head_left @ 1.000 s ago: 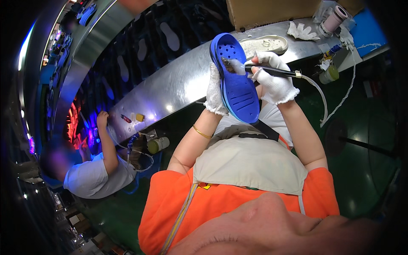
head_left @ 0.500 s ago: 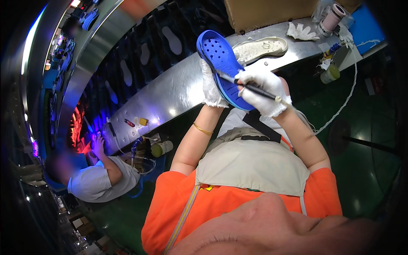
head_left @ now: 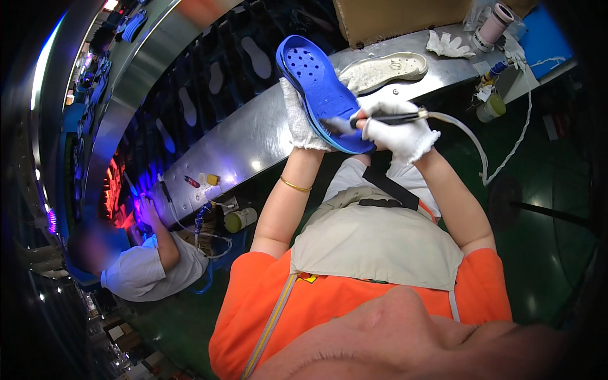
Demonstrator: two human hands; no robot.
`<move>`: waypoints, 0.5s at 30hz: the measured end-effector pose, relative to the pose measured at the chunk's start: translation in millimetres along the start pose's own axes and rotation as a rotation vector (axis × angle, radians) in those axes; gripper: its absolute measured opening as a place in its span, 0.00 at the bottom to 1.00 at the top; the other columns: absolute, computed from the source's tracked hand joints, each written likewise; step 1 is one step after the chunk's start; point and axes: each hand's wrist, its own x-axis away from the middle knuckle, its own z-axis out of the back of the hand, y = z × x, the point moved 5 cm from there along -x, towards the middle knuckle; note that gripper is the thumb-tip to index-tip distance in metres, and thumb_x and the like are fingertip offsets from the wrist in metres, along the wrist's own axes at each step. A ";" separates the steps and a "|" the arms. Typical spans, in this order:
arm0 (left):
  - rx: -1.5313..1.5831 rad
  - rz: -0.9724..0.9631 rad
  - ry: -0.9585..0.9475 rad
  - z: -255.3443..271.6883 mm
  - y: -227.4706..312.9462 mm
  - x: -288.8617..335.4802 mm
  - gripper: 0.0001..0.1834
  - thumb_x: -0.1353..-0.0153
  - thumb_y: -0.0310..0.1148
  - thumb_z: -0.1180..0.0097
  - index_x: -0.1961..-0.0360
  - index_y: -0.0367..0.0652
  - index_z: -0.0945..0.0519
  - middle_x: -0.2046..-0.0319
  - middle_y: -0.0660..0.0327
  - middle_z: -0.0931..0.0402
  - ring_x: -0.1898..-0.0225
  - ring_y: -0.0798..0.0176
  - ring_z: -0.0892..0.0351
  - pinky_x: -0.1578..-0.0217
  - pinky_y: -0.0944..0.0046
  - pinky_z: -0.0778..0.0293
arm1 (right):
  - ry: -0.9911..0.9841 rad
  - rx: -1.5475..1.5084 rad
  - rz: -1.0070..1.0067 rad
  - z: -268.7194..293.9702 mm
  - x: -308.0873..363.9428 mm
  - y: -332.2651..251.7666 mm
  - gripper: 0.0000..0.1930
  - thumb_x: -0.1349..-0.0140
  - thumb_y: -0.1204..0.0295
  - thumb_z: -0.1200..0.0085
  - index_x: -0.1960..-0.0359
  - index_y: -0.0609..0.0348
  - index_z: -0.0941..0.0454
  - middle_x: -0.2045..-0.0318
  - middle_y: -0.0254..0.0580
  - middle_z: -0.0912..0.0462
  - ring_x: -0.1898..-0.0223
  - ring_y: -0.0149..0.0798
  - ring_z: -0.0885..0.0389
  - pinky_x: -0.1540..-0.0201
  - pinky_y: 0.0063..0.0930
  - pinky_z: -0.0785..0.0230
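The white-gloved left hand supports a blue, perforated shoe sole before the shiny metal tabletop (fingers mostly hidden; I can't tell their set). The white-gloved right hand's fingers pinch a black-handled brush, apparently brushing the heel; another stroke wants steadiness.

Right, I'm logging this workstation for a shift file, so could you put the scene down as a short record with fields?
Left hand: gloved, holding the blue sole from its left side
Right hand: gloved, gripping a black-handled brush
Brush tip: at the sole's heel end
Attached to brush: white tube
On metal bench: cream sole, white glove, pink cup
Nearby: co-worker in a pale shirt, left of picture
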 end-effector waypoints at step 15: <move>0.116 0.034 -0.267 7.0 -18.0 4.4 0.41 0.42 0.67 0.70 0.39 0.46 0.39 0.43 0.51 0.36 0.44 0.49 0.34 0.43 0.49 0.37 | 0.055 -0.164 0.086 -7.9 12.3 3.2 0.05 0.49 0.80 0.45 0.68 0.63 0.24 0.71 0.36 0.21 0.67 0.26 0.23 0.63 0.22 0.28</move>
